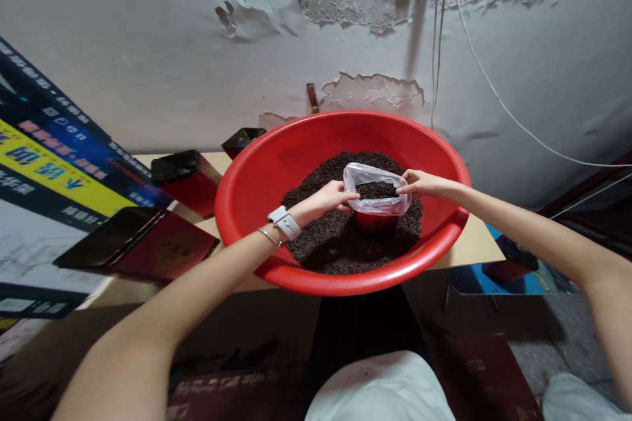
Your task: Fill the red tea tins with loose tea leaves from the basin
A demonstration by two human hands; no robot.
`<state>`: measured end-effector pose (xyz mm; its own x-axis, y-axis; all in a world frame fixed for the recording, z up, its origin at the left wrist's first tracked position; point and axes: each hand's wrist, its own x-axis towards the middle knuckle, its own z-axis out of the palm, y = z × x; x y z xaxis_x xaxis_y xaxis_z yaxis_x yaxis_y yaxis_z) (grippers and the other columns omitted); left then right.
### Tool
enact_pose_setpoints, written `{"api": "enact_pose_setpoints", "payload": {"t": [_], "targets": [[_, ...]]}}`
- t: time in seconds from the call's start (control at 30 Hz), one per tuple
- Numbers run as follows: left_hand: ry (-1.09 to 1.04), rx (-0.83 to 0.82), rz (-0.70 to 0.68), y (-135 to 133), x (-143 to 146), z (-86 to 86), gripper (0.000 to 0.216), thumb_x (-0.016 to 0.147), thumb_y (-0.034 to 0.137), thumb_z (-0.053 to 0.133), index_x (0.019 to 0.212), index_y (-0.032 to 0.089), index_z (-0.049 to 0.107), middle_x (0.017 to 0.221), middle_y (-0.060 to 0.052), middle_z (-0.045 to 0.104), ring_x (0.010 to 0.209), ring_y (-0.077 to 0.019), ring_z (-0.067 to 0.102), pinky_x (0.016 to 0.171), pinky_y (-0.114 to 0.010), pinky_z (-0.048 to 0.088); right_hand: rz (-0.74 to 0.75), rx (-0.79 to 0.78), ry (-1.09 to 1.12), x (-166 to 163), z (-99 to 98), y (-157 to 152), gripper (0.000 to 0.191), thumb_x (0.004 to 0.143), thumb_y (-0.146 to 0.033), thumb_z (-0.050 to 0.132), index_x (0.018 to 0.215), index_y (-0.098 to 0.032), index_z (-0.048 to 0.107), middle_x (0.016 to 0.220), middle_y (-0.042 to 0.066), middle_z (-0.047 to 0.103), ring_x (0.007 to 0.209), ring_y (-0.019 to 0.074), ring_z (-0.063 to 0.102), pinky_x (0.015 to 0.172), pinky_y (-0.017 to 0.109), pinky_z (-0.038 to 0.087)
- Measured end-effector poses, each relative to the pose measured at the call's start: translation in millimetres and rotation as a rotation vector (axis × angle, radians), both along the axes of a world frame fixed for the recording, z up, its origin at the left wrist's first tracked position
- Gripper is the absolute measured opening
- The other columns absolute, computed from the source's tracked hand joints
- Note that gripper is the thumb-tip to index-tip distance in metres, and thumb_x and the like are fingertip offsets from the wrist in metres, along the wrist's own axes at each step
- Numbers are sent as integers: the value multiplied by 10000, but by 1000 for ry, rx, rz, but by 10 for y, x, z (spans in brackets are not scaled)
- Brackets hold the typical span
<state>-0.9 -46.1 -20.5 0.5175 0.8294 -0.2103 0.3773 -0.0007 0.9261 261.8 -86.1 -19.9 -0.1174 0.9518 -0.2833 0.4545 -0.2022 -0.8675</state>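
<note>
A large red basin (234, 210) holds a heap of dark, loose material that looks like tea leaves (316, 237). On the heap stands a small red tin (376, 222), lined with a clear plastic bag (358, 175) whose mouth is spread above it. More of the dark material lies inside the bag. My left hand (332, 197), with a white watch (285, 222) on its wrist, pinches the bag's left rim. At the opposite side, my right hand (417, 183) has its fingers closed on the right rim. The tin's base is hidden in shadow.
Red tins with black ends (185, 181) lie left of the basin on a pale table (476, 245). A printed banner (59, 171) leans at the left. Behind is a peeling wall with hanging cables (474, 46). A blue stool (474, 279) stands lower right.
</note>
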Motion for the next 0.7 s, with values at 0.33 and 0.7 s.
{"api": "enact_pose_setpoints", "payload": {"t": [0.33,0.7], "targets": [[13,172,277,82,-56,381,153,727,98,616,583,121,570,514,7,568,474,-76,526,507,-184,437,-436,211,142,-93,566,118,230,731,57,554,821,-151,515,638,7,569,560,99,578,634,253,515],[99,68,49,-24,37,433,120,634,60,636,710,123,567,525,25,561,486,-90,542,517,-194,470,-379,109,-159,-291,489,-69,471,660,-101,728,1042,-169,461,828,45,599,640,147,588,530,267,518]]}}
